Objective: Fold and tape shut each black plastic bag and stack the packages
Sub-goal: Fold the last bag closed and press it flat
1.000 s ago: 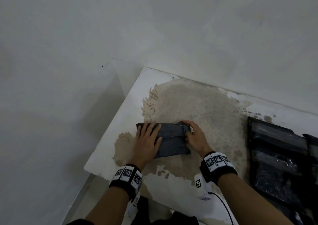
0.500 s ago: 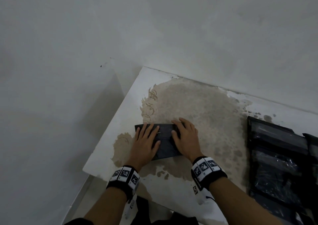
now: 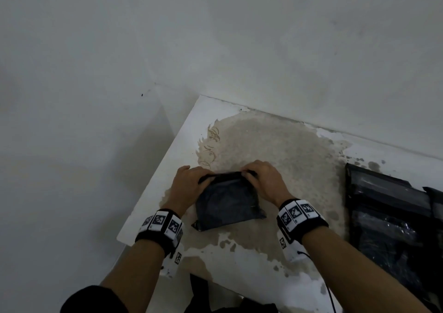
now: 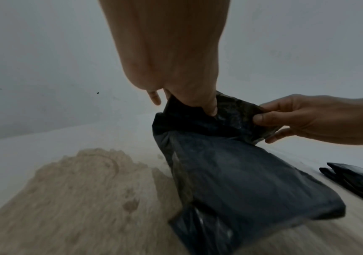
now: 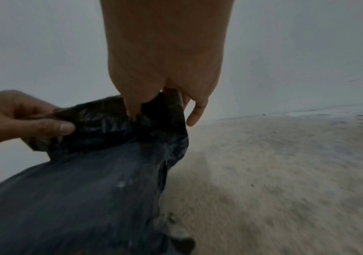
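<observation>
black bag [image 3: 227, 202] tilted, top edge pinched both hands

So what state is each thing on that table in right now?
black bag: far edge lifted and gripped by both hands, near end resting on the table, no tape visible.
left hand: pinching the bag's far edge.
right hand: pinching the same edge.
pile of black packages: lying flat at the right.
table: white coating worn away.

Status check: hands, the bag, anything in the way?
Left hand and right hand both pinch the bag's far edge, lifted off the table. No tape on it visible. Other black bags lie apart to the right; nothing in the way.
</observation>
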`<action>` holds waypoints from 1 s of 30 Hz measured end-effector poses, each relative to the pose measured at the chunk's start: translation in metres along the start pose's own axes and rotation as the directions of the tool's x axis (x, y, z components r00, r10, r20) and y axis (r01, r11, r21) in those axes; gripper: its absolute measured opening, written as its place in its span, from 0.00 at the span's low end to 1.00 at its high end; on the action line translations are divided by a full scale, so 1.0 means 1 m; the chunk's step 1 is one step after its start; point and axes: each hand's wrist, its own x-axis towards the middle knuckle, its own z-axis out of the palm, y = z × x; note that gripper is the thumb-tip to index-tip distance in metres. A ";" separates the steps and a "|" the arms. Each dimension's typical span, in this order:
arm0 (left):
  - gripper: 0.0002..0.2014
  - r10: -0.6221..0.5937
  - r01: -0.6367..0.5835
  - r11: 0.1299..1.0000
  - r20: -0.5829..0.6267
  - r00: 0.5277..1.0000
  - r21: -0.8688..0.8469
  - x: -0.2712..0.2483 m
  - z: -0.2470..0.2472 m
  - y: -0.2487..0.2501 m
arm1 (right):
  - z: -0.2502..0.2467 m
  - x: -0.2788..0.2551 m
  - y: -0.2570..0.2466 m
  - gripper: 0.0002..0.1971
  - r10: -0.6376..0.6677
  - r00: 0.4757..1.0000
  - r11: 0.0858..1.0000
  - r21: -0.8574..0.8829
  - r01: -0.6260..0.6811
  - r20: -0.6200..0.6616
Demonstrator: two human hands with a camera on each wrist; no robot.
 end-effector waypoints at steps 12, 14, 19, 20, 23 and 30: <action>0.06 -0.050 0.068 0.991 0.149 0.988 -0.119 0.026 -0.027 0.018 | -0.036 0.025 -0.008 0.18 -0.161 0.986 0.975 -0.148 0.166 0.042; 0.08 -0.069 0.100 0.981 0.187 0.980 -0.165 0.030 -0.032 0.018 | -0.040 0.026 -0.008 0.16 -0.134 0.990 0.989 -0.055 0.137 0.052; 0.06 -0.254 0.352 0.776 0.251 0.934 -0.523 0.033 -0.047 0.019 | -0.052 0.027 -0.010 0.05 -0.020 0.994 0.984 0.181 0.000 0.108; 0.08 -0.312 0.410 0.666 0.266 0.912 -0.624 0.030 -0.046 0.021 | -0.054 0.026 -0.011 0.05 0.005 0.994 0.967 0.251 -0.032 0.105; 0.11 -0.368 0.504 0.506 0.353 0.860 -0.700 0.013 -0.030 0.028 | -0.059 0.021 -0.014 0.07 0.104 0.988 0.875 0.461 -0.147 0.118; 0.11 -0.516 0.500 0.436 0.247 0.820 -0.748 -0.006 0.004 0.041 | -0.056 -0.001 -0.013 0.15 0.341 0.939 0.592 0.766 -0.250 0.043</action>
